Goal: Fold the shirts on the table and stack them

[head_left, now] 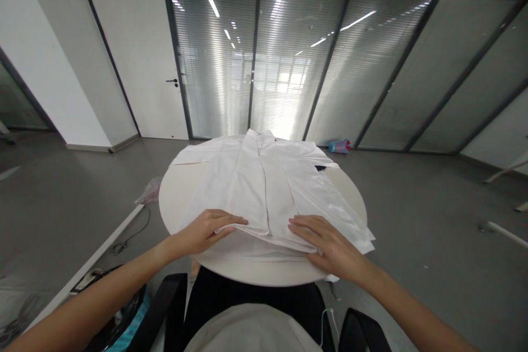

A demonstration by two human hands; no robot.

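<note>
A pale top (256, 333) is seen nearest. Beyond it, a shirt (243, 187) is pinched at its near edge by the left hand (210, 228); farther right, that edge is overlaid by the right hand (325, 239), whose pinch cannot be confirmed. The shirt is spread across a table (179, 198), collar far.

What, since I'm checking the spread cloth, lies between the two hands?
In the head view, part of the white shirt lies between left hand and right hand.
</note>
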